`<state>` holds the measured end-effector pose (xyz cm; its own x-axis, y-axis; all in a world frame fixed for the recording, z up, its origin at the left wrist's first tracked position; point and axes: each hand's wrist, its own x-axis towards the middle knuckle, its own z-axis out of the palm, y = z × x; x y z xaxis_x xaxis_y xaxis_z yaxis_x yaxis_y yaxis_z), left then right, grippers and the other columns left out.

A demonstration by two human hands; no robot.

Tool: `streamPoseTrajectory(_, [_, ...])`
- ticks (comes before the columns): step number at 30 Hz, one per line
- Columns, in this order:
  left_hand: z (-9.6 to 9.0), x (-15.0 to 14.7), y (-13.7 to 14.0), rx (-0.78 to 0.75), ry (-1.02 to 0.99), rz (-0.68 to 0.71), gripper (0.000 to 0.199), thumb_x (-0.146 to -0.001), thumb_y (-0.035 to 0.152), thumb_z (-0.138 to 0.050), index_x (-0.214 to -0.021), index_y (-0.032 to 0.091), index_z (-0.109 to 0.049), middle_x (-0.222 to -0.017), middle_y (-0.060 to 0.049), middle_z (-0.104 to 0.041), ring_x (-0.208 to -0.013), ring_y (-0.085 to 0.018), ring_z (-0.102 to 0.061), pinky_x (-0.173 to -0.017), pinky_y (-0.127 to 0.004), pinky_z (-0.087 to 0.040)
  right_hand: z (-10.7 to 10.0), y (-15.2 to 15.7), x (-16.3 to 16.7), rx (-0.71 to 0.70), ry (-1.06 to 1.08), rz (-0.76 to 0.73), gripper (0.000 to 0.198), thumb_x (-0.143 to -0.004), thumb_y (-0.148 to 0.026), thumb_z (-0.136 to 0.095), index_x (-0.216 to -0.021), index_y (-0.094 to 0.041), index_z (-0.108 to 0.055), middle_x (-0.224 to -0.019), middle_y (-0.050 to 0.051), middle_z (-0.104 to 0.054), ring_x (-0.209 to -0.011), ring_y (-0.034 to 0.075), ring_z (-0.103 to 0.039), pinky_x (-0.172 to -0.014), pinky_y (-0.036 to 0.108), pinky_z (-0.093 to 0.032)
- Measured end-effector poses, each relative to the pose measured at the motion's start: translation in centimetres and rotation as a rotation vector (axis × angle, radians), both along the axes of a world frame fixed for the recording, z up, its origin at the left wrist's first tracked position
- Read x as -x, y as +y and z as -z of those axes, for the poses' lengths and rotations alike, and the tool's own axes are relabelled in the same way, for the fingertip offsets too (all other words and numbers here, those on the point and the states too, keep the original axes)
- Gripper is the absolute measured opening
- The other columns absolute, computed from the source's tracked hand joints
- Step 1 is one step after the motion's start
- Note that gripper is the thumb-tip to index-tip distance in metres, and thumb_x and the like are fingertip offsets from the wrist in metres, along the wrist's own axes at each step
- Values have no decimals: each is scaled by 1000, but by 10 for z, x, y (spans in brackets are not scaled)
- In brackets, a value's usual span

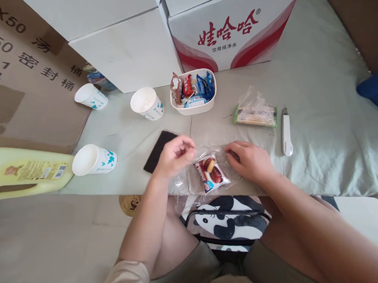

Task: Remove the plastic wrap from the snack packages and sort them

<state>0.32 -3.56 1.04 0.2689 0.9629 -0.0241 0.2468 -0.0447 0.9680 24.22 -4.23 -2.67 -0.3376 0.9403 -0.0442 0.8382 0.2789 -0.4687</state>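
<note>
A small wrapped snack (211,173) with a red and white printed packet lies on the cloth in front of me, on or inside a clear plastic bag (186,180). My left hand (176,157) is at the bag's upper left, fingers curled in against its thin film and slightly blurred. On the other side, my right hand (250,160) rests low with bent fingers pinching the bag's right edge. Partly behind my left hand lies a dark phone (158,150). The bag's lower end hangs over the table edge.
Farther back stand a white tub (191,110) of wrapped snacks and several paper cups (100,161). A clear-wrapped package (256,115) and a white utility knife (286,134) lie right. A yellow jug (30,172) is left; a white carton (227,33) stands behind.
</note>
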Motion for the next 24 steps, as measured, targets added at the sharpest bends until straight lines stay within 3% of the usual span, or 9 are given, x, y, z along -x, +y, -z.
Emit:
streamPoseTrajectory(3, [-6, -17, -14, -146, 329, 282, 19, -79, 32, -73, -94, 24, -67, -92, -3, -70, -86, -18, -67, -83, -35, -56, 1, 0, 0, -11, 21, 2, 25, -96, -29, -49, -105, -23, -71, -110, 6, -77, -96, 25, -70, -67, 32, -41])
streamPoseTrajectory(5, [-4, -27, -20, -167, 542, 430, 35, -73, 31, -80, -106, 26, -70, -126, -8, -67, -119, -27, -63, -107, -45, -50, 2, 0, -1, -19, 30, 6, 25, -96, -29, -49, -105, -23, -72, -108, 6, -76, -95, 25, -70, -68, 32, -41])
streamPoseTrajectory(7, [0, -31, -22, -153, 676, 467, 50, -69, 31, -83, -117, 28, -69, -147, -10, -55, -137, -33, -52, -116, -51, -43, 3, 0, -1, -20, 30, 10, 25, -95, -29, -50, -105, -22, -72, -108, 6, -76, -96, 25, -70, -69, 32, -41])
streamPoseTrajectory(10, [2, -24, -18, -114, 701, 385, 52, -70, 27, -79, -121, 27, -68, -148, -11, -54, -139, -34, -49, -116, -50, -42, 3, 0, -1, -5, 24, 16, 25, -96, -29, -49, -106, -23, -71, -110, 6, -76, -98, 25, -69, -67, 32, -40])
streamPoseTrajectory(13, [-4, -8, -10, 11, 511, 329, 42, -74, 27, -74, -116, 24, -68, -119, -9, -69, -110, -28, -66, -101, -44, -52, 1, -1, 0, 9, 12, 23, 26, -97, -29, -48, -105, -23, -71, -111, 5, -76, -97, 24, -69, -65, 31, -38])
streamPoseTrajectory(15, [-8, 4, -4, 106, 170, 330, 43, -73, 37, -76, -113, 23, -67, -105, -7, -72, -95, -25, -69, -91, -41, -54, -1, -1, 0, 13, 5, 23, 26, -97, -29, -48, -105, -23, -71, -112, 5, -76, -96, 24, -68, -65, 31, -37])
streamPoseTrajectory(19, [-12, 21, 4, 74, -503, -5, 56, -63, 71, -74, -99, 28, -67, -104, -7, -74, -107, -32, -70, -94, -47, -54, -2, -1, 1, 26, 1, 30, 25, -97, -28, -47, -105, -23, -71, -113, 5, -75, -96, 23, -68, -65, 30, -37])
streamPoseTrajectory(22, [-13, 24, 8, -36, -572, -288, 55, -69, 75, -65, -98, 29, -68, -105, -7, -73, -113, -34, -68, -85, -44, -57, -2, 0, 1, 37, 4, 27, 25, -97, -27, -48, -105, -22, -71, -113, 5, -75, -96, 22, -67, -65, 30, -36])
streamPoseTrajectory(24, [-12, 25, 9, -52, -560, -351, 53, -72, 71, -63, -101, 27, -67, -108, -9, -73, -117, -35, -66, -79, -40, -57, -1, 1, 1, 42, 2, 24, 25, -97, -27, -47, -105, -22, -70, -112, 5, -75, -94, 22, -67, -64, 30, -35])
